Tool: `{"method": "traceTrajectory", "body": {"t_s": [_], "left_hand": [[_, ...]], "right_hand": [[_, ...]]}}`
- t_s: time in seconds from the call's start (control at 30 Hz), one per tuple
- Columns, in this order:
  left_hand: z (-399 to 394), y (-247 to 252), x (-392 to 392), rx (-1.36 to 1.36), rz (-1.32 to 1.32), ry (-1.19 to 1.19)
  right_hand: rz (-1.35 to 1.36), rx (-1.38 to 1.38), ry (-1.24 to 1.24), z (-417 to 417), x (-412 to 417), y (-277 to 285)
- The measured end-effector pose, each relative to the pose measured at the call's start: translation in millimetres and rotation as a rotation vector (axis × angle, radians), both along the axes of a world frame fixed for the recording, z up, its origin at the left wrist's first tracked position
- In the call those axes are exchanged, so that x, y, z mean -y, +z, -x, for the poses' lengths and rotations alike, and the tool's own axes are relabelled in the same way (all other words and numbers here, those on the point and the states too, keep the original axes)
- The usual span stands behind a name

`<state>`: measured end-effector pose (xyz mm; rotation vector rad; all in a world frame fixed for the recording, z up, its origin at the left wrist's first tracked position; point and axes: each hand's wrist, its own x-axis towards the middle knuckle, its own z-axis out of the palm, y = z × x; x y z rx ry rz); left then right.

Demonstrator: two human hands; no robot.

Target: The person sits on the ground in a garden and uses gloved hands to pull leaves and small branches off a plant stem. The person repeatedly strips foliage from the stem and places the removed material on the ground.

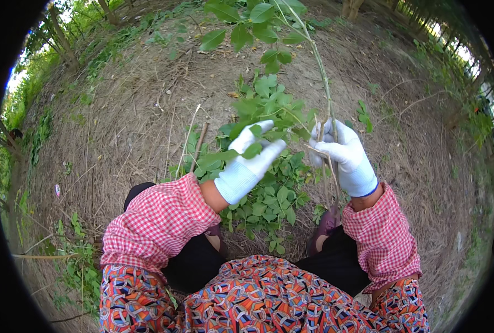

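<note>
My right hand (340, 145), in a white knitted glove with a pale blue cuff, is closed around several thin woody stems (322, 79). One long greenish stem rises from the grip to the top of the view and carries broad green leaves (240, 35). Bare lower stem ends hang below that hand toward my right shoe. To the left, my gloved left hand (257, 154) is among leaves with its fingers apart, slightly blurred. Some leaves cross in front of its palm and fingers. Beneath both hands lies a heap of leafy green cuttings (267, 204) between my feet.
Dry soil with straw and twigs (138, 112) surrounds me. A brown stick (199, 145) lies left of the leaves. My purple shoes (328, 222) flank the heap. Low green plants (78, 266) grow at lower left, and tree trunks (61, 39) stand at upper left.
</note>
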<state>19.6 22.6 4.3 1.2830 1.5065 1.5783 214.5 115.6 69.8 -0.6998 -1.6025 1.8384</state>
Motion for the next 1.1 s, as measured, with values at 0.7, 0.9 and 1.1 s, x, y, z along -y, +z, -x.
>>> {"method": "traceTrajectory", "body": {"t_s": [0.7, 0.9, 1.1], "left_hand": [[-2, 9, -4, -0.132, 0.048, -0.291], [1, -15, -9, -0.475, -0.118, -0.213], [-2, -13, -9, -0.433, -0.015, -0.249]], "right_hand": [[0.157, 0.025, 0.224, 15, 9, -16], [0.013, 0.113, 0.196, 15, 13, -16], [-0.024, 0.133, 0.182, 12, 14, -13]]}}
